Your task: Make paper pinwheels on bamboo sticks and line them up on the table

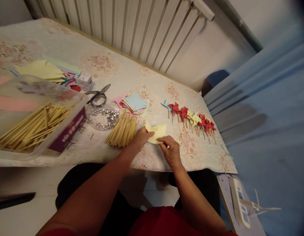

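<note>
Both hands pinch a pale yellow paper piece (157,132), partly folded, just above the table's near edge. My left hand (140,138) grips its left side with closed fingers. My right hand (170,150) pinches its lower right corner. Right beside my left hand lies a bundle of wooden sticks (122,131). Behind the paper sits a stack of coloured paper squares (134,103). To the right stands a row of finished red, yellow and blue paper pinwheels (191,118) on sticks.
A clear plastic box of sticks (31,126) fills the left. A round dish of pins (102,116), scissors (97,95), a small white box (85,78) and paper scraps (46,70) lie behind it. A radiator (132,29) backs the floral-covered table (105,65). A power strip (239,201) sits lower right.
</note>
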Demonstrator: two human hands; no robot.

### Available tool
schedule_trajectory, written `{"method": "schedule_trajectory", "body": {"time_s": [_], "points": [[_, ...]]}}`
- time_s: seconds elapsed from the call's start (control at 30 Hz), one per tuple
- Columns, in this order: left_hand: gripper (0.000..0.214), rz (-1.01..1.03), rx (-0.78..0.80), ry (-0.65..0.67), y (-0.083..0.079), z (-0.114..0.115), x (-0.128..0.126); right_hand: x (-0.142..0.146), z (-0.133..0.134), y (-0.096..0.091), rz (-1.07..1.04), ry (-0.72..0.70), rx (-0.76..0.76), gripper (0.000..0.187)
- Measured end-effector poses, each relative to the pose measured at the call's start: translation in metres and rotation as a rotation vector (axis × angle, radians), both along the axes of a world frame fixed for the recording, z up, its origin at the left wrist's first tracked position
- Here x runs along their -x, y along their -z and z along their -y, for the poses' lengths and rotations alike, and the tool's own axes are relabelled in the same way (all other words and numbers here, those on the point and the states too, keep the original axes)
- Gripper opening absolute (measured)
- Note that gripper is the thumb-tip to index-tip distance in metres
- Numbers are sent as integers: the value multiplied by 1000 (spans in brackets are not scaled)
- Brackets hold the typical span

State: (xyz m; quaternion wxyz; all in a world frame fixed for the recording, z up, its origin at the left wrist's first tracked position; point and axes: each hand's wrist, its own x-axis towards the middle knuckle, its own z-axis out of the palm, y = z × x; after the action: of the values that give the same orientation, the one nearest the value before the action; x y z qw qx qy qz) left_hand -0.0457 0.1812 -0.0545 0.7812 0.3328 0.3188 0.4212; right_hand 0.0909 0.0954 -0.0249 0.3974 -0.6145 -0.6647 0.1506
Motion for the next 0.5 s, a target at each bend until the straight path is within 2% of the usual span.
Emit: {"method": "schedule_trajectory", "body": {"time_s": [0.1, 0.33, 0.5], "points": [[32, -26, -34, 4, 1, 0, 0, 3, -2, -1, -70, 25, 37, 13], [29, -42, -54, 11, 6, -2, -2, 16, -7, -3, -372, 188, 185, 11], [26, -58, -70, 17, 4, -2, -3, 18, -10, 0, -445, 220, 239, 24]]}}
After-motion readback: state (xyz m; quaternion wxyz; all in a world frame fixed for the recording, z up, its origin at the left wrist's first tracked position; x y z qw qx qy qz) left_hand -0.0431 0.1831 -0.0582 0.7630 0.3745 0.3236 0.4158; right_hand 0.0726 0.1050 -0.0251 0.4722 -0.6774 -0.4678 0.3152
